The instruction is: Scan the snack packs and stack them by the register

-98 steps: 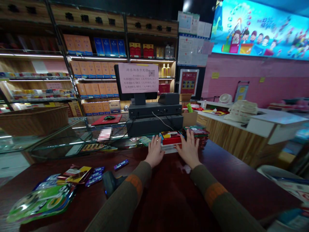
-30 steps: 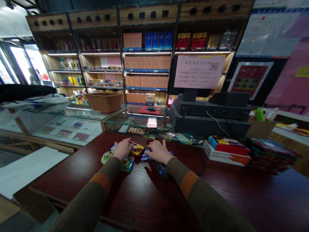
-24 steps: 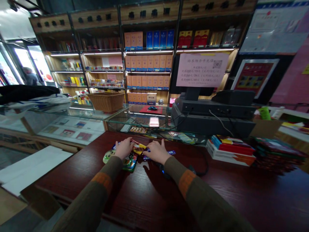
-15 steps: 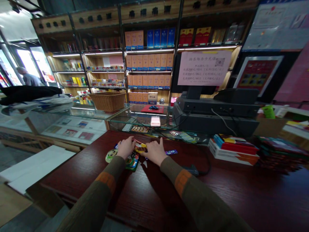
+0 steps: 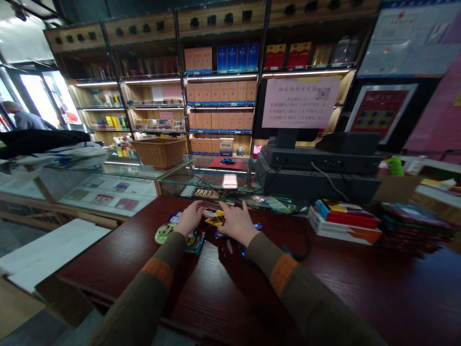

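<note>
Over the dark red wooden table (image 5: 133, 250), my left hand (image 5: 189, 218) curls at the left end of a yellow and brown snack packet (image 5: 215, 219). It covers part of a green packet with a cartoon face (image 5: 164, 232) and a colourful packet (image 5: 196, 241). My right hand (image 5: 239, 223) is at the packet's right side, index finger and thumb apart, the other fingers bent under. A purple wrapper (image 5: 258, 226) shows behind it. Whether the left fingers pinch the packet is hard to make out.
Boxes and books (image 5: 344, 223) are stacked on the right, beside a dark pile of packets (image 5: 414, 228). Behind the table stand a glass counter (image 5: 173, 175), a wicker basket (image 5: 160, 151) and a dark register (image 5: 317, 175). A person (image 5: 23, 117) is at the far left.
My right hand has shifted slightly right and its index finger has lifted off the yellow packet, which shows more now. My left hand stays nearly in place. The person at far left moved left.
</note>
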Demonstrator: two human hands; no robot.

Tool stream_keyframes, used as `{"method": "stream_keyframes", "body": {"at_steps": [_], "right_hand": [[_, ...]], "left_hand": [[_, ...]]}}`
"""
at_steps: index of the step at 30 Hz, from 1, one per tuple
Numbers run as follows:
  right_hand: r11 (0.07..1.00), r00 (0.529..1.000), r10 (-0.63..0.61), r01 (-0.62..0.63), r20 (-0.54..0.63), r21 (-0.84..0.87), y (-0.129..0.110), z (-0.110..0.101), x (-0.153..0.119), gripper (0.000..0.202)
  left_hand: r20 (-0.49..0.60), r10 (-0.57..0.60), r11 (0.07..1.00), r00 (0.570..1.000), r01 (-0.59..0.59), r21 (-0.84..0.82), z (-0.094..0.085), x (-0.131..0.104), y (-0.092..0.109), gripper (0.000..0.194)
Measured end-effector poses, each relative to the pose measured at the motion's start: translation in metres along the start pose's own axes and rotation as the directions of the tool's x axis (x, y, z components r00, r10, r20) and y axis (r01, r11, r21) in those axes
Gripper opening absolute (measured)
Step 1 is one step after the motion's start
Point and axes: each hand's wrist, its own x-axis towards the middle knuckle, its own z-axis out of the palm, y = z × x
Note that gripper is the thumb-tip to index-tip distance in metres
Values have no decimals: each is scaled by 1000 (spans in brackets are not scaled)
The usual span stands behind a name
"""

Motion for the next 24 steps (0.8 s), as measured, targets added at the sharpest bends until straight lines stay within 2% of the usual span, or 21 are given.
{"method": "stream_keyframes", "body": {"at_steps": [6, 12, 18, 21, 24], "right_hand": [[978, 996, -38, 54, -78, 204, 44, -12, -12, 86], [950, 982, -45, 99, -183, 298, 87, -12, -32, 83], [936, 970, 31, 56, -243, 347, 119, 1, -49, 70], [913, 970, 79, 23, -231, 408, 133, 5, -56, 67], [875, 968, 130, -11, -214, 484, 144, 6, -63, 70]], "left_hand": [[43, 64, 959, 997, -50, -278, 18, 3, 23, 40], [148, 77, 829, 986, 19, -559, 52, -1, 45, 45], [144, 156, 747, 977, -21, -665, 86, -2, 62, 49], [147, 180, 704, 973, -24, -710, 100, -2, 66, 52], [129, 257, 654, 958, -73, -753, 108, -4, 67, 56]]}}
